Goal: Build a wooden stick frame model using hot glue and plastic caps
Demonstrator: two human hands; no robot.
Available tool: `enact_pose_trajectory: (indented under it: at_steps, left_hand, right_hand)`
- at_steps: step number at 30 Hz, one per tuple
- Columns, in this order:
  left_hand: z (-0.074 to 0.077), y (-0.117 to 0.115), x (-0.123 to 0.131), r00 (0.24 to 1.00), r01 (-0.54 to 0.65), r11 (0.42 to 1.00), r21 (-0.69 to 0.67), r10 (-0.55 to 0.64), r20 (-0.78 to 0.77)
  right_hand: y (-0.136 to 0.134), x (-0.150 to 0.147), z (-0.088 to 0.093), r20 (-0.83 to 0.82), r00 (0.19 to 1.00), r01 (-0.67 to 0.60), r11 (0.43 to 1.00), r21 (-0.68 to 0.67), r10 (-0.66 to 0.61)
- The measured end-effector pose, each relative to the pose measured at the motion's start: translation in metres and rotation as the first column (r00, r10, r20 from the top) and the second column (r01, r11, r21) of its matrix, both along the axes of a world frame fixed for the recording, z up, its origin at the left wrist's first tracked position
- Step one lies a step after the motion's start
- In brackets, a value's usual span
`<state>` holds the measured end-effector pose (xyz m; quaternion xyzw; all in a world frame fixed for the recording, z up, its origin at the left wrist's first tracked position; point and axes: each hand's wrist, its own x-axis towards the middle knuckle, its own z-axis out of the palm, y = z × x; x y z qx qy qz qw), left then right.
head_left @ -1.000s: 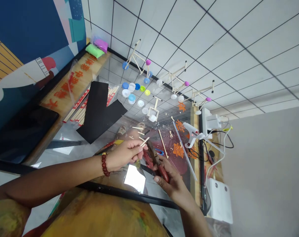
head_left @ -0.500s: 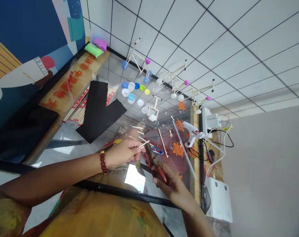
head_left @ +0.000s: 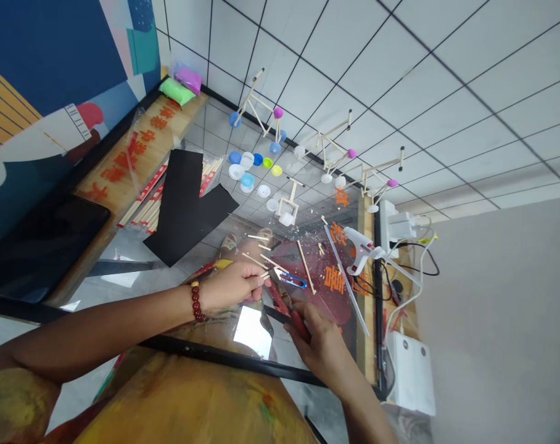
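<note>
My left hand [head_left: 234, 287] pinches a thin wooden stick [head_left: 265, 275] between thumb and fingertips. My right hand [head_left: 319, 336] is closed around the red handles of a pair of pliers [head_left: 300, 324], whose dark jaws meet the stick's end just beside the left fingertips. Behind the jaws a blue craft knife [head_left: 295, 280] lies on the glass tabletop. More cut sticks lie close by: a longer stick [head_left: 306, 266] to the right and a short stick [head_left: 258, 238] farther back. Whether the jaws are fully closed is too small to tell.
A white glue gun [head_left: 358, 250] with cables stands at the right edge, beside a clear glue stick [head_left: 347, 280]. Coloured bottle caps [head_left: 247, 180] and several stick models [head_left: 287, 200] sit toward the back. Black card [head_left: 181, 206] covers bundled sticks on the left, near a dark tablet [head_left: 44, 246].
The pliers have shifted slightly up and left, toward my left fingertips. Less of the held stick shows beyond the fingers, and more of the craft knife is visible.
</note>
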<state>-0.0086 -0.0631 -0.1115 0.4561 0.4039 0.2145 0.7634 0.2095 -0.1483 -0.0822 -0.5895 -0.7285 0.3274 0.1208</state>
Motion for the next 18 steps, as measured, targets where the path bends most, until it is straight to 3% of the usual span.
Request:
enact_pose_trajectory:
  at_steps: [4, 9, 18]
  left_hand:
    - [-0.001, 0.001, -0.001, 1.000, 0.026, 0.997, 0.073, -0.026, -0.001]
    - [0.006, 0.001, -0.002, 0.995, 0.094, 0.982, 0.163, -0.088, -0.043]
    - [0.007, 0.000, -0.002, 1.000, 0.011, 0.983, 0.182, -0.008, -0.016]
  right_hand:
    - [0.001, 0.000, -0.003, -0.055, 0.993, 0.102, 0.994, -0.026, -0.103]
    - [0.009, 0.003, 0.007, 0.013, 0.999, -0.031, 0.994, -0.103, 0.033]
    - [0.009, -0.006, 0.012, 0.051, 0.998, -0.013, 0.986, -0.166, 0.021]
